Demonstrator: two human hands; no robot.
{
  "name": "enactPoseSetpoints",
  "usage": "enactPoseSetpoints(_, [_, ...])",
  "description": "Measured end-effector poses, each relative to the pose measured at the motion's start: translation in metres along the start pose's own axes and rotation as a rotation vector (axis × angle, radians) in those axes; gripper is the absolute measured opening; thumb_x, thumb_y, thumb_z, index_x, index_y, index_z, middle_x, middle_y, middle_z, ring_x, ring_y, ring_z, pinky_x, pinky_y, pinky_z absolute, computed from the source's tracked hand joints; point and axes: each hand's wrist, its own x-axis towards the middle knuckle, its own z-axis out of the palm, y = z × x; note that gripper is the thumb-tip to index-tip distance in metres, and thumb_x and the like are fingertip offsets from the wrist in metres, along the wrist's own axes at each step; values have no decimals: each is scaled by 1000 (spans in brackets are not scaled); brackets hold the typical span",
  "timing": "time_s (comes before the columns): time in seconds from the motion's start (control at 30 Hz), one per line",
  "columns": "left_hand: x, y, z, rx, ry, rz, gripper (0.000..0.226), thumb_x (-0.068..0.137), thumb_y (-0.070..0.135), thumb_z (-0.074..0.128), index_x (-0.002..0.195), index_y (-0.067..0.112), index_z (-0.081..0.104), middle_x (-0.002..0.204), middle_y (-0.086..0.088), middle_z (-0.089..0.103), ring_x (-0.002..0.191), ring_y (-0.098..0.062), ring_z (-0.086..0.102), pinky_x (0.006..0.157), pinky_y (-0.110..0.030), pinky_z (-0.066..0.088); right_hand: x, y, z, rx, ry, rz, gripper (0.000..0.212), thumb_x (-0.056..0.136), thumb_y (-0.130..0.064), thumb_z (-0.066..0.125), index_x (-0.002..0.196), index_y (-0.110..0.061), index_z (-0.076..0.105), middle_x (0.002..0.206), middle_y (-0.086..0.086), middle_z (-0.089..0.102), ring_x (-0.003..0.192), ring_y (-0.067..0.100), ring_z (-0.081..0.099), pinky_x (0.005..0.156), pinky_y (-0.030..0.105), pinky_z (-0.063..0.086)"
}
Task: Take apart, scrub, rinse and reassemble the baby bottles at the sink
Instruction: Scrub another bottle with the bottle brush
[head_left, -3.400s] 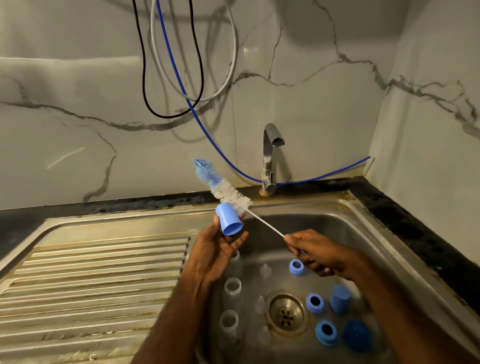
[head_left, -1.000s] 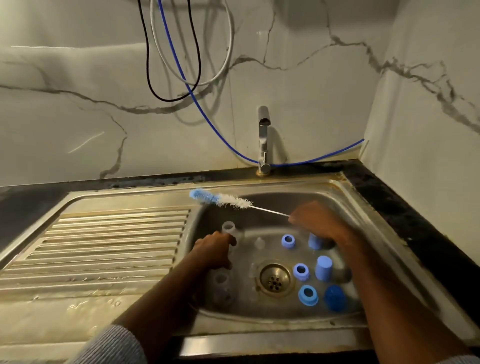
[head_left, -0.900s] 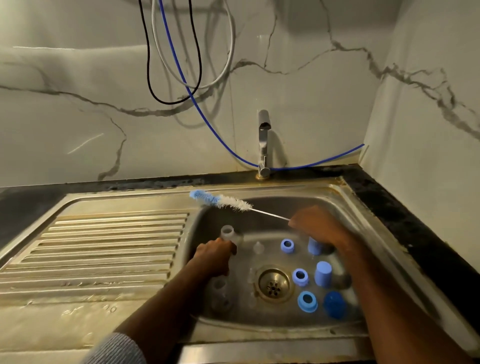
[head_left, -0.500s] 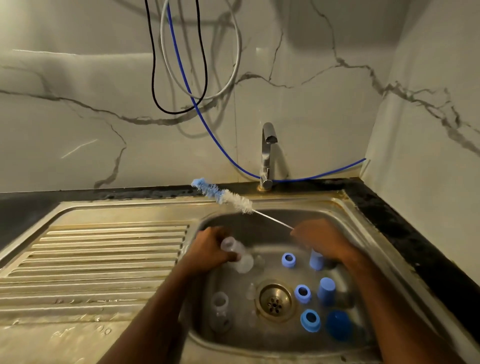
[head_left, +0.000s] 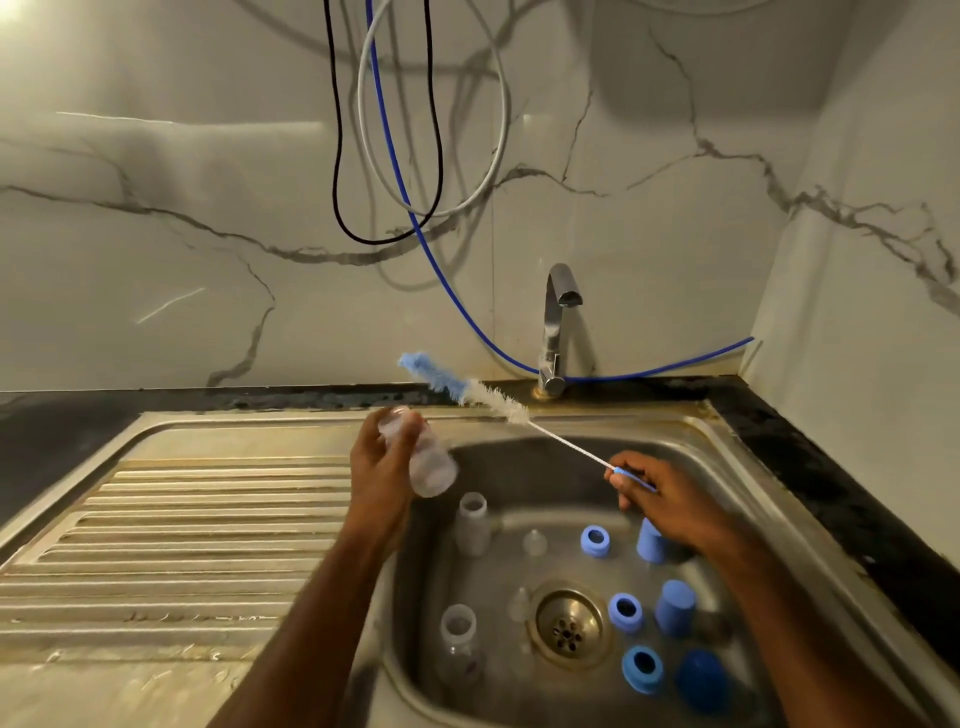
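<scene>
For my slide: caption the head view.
Left hand holds a clear bottle, right hand a bottle brush, above the sink.

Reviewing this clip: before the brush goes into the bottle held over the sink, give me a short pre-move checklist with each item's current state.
1. Left hand grips the clear bottle: ok.
2. Right hand pinches the bottle brush by its handle end: ok.
3. Brush head clear of the bottle, not yet inserted: ok.
4. Bottle mouth facing the brush: cannot tell; the bottle is tilted and its open end is blurred.
5. Water at the tap: none visible, ok for scrubbing, not ok for rinsing.
6. Other parts out of the way: two bottles, rings and caps sit on the sink floor, below the hands: ok.
</scene>
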Motion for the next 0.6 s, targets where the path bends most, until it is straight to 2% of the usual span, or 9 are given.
enactPoseSetpoints(0.07, [10,-3,-15,566,-7,262,42,89,58,61,120,29,55,120,0,62,110,-23,61,91,-47,54,1,4,-4,-107,70,36,5,99,-37,59,102,-39,63,87,-9,69,82,5,66,90,41,55])
enactPoseSetpoints(0.1, [16,-6,-24,774,6,324,45,91,63,57,123,32,52,125,1,59,114,-20,57,97,-50,49,2,7,-6,-179,116,49,10,98,-44,58,108,-42,62,98,-11,70,91,6,66,96,43,52])
enactPoseSetpoints(0.17, [22,-9,-38,1029,33,339,57,89,69,51,132,30,47,135,-1,52,124,-24,49,103,-54,36,2,11,-11,-289,172,27,26,96,-55,55,118,-45,63,113,-11,69,103,9,64,104,45,46])
enactPoseSetpoints(0.2, [25,-11,-43,1113,26,318,64,85,68,49,135,29,45,138,-2,48,128,-25,45,103,-54,34,3,13,-13,-309,184,22,28,93,-63,51,117,-51,61,116,-12,69,107,10,62,105,48,45])
enactPoseSetpoints(0.27, [26,-11,-48,1232,-23,252,69,81,61,47,140,26,40,140,-4,42,132,-27,39,106,-56,31,4,21,-15,-323,188,41,28,83,-82,36,104,-72,50,115,-19,67,109,11,62,105,56,41])
enactPoseSetpoints(0.33, [28,-12,-50,1324,-61,212,66,88,53,49,145,25,33,146,-5,35,136,-27,33,112,-59,25,5,27,-16,-317,178,26,25,78,-84,31,99,-79,45,111,-22,66,108,11,62,102,58,42])
enactPoseSetpoints(0.4, [31,-14,-51,1408,-59,202,63,98,44,54,151,26,26,155,-5,25,144,-26,21,117,-64,17,1,18,-15,-311,180,23,17,84,-76,39,98,-75,49,109,-23,65,108,11,61,103,57,41])
enactPoseSetpoints(0.5, [36,-16,-54,1457,-38,221,66,98,40,60,154,31,27,159,-1,20,149,-26,10,116,-73,8,-2,6,-14,-371,170,66,10,95,-53,56,103,-58,58,108,-23,62,109,8,59,109,52,33])
enactPoseSetpoints(0.6, [38,-18,-58,1451,-21,182,68,96,38,65,154,34,30,159,-1,21,148,-26,7,115,-74,10,-2,5,-13,-364,102,51,14,94,-51,60,97,-65,57,108,-27,65,110,7,60,107,52,38])
